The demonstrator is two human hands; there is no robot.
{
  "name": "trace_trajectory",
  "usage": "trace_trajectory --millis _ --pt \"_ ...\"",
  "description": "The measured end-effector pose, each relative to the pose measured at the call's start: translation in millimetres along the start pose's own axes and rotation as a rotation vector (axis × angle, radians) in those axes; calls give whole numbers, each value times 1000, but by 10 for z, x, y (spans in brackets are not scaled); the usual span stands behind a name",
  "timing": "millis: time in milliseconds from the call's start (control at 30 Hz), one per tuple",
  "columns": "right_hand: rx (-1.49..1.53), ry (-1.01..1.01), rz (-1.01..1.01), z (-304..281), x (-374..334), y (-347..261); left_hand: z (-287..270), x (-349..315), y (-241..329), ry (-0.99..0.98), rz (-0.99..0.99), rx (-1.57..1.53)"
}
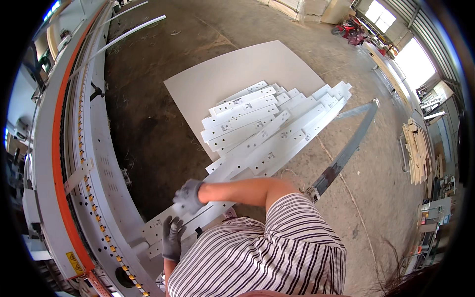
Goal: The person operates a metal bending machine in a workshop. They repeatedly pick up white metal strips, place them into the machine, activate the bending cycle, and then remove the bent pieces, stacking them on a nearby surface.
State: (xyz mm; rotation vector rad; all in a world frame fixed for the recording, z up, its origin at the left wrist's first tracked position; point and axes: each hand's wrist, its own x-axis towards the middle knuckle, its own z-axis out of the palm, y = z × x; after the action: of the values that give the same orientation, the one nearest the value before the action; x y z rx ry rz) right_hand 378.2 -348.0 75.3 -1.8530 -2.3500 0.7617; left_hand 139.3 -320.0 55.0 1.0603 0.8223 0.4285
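Both my hands wear grey gloves. My left hand (172, 238) rests against the near end of the long white drilled boards (154, 228), its fingers stretched and apart. Just beyond it, my right hand (188, 197) reaches across my body and is over a board's face. That glove is smeared by motion, so its finger pose is unclear. Farther off, a stack of white strips with dark holes (242, 121) fans out over a large beige sheet (222, 69). The boards under my hands overlap the near side of this stack.
A long machine with an orange rail (59, 128) and a chain of yellow pieces (91, 198) runs along my left. White bars (131, 32) stick out from it. A grey metal beam (346, 151) slants at the right. Wooden planks (415, 153) stand at the far right.
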Motion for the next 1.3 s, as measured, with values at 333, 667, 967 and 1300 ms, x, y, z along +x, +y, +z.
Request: trace_trajectory --millis 333,667,967,1300 --pt "-45 -217 215 477 -303 314 -704 -447 -3 470 128 -41" --pt "-176 -217 165 389 -235 3 -3244 -1154 119 1303 499 -491" --pt "-20 -179 89 576 326 -1488 -3733 -628 -116 1144 278 -423" --pt "-19 -249 103 583 482 -1783 -3994 -583 -65 1208 106 -307"
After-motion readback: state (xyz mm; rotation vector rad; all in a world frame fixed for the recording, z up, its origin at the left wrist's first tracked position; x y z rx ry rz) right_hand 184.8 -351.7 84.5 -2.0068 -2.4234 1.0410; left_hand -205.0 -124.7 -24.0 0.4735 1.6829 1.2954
